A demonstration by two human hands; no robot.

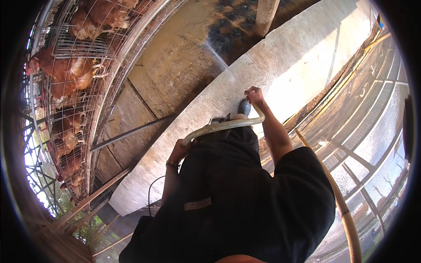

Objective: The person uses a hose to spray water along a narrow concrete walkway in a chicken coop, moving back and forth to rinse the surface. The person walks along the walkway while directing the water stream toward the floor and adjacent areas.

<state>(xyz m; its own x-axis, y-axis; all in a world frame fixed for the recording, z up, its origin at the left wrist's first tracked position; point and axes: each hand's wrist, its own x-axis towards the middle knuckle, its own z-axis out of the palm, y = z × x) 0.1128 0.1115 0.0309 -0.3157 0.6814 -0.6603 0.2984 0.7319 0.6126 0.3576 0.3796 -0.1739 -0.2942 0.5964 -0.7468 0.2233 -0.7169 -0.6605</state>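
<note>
While left hand (179, 150) holds hose (219, 127), right hand (254, 95) aims it; water (221, 62) sprays

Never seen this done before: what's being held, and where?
A pale hose: the right hand grips its spraying end, the left hand farther back.

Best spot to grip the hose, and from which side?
Probably take the hose just behind its spraying end, from the right: it bends forward on that side to the right hand, and water shoots forward-left, away from that approach.
</note>
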